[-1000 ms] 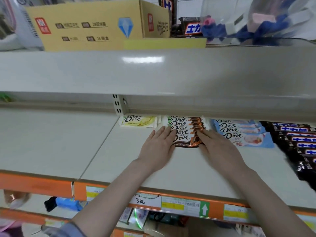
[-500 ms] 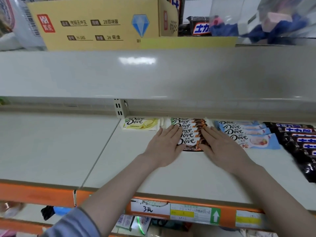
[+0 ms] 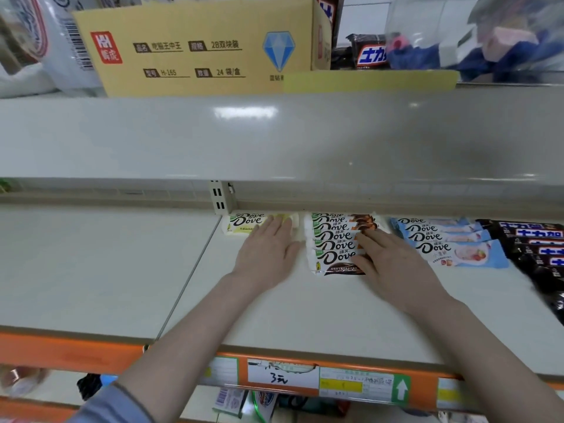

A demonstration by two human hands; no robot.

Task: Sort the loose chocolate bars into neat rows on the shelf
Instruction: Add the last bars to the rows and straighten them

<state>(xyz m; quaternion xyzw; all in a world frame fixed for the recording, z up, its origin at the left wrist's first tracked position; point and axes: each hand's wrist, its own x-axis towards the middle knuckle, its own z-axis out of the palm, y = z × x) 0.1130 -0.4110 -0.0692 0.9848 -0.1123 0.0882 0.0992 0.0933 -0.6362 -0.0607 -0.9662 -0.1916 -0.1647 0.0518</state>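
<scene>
Left hand [image 3: 268, 254] now off the brown bars [image 3: 335, 245], flat on yellow bar [image 3: 244, 222]; right hand [image 3: 393, 261] flat, fingers straight together.

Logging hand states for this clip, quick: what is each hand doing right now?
Left hand: open, fingers straight, resting on the yellow Dove bar.
Right hand: open, fingers flat against the right side of the brown Dove row.

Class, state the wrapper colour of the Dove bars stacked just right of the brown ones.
Light blue, on the blue Dove bars; the head view shows it best.
</scene>
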